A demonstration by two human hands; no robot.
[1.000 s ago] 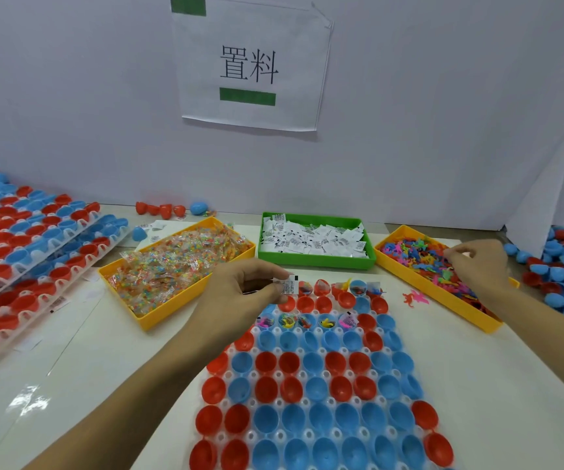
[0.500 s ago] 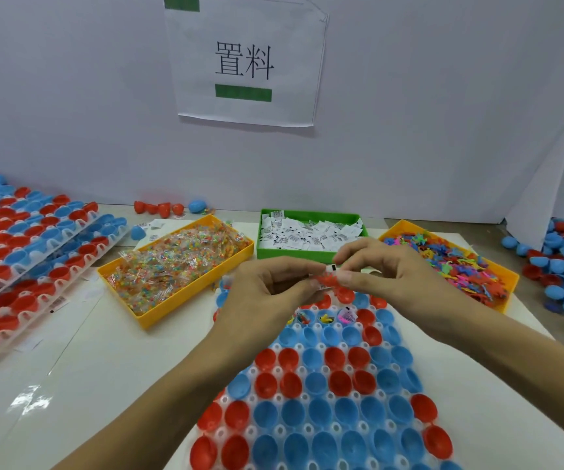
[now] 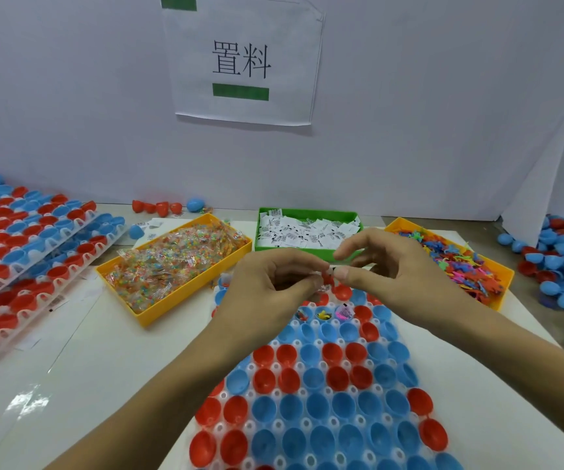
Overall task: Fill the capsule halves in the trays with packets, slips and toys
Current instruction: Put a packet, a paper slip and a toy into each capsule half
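At nine o'clock, filled trays (image 3: 29, 252) are lying stacked on the white table (image 3: 111, 361). At eleven, a yellow bin of packets (image 3: 175, 266) is sitting. My left hand (image 3: 270, 286) is pinching a small red toy (image 3: 327, 278) at centre, above the tray of capsule halves (image 3: 324, 401), whose long axis is running from six to twelve. My right hand (image 3: 389, 269) is pinching the same toy; which way it points I cannot tell. A sign (image 3: 241, 59) at twelve is reading "置料". The green bin of slips (image 3: 307, 230) is sitting below it, the toy bin (image 3: 460, 262) at two.
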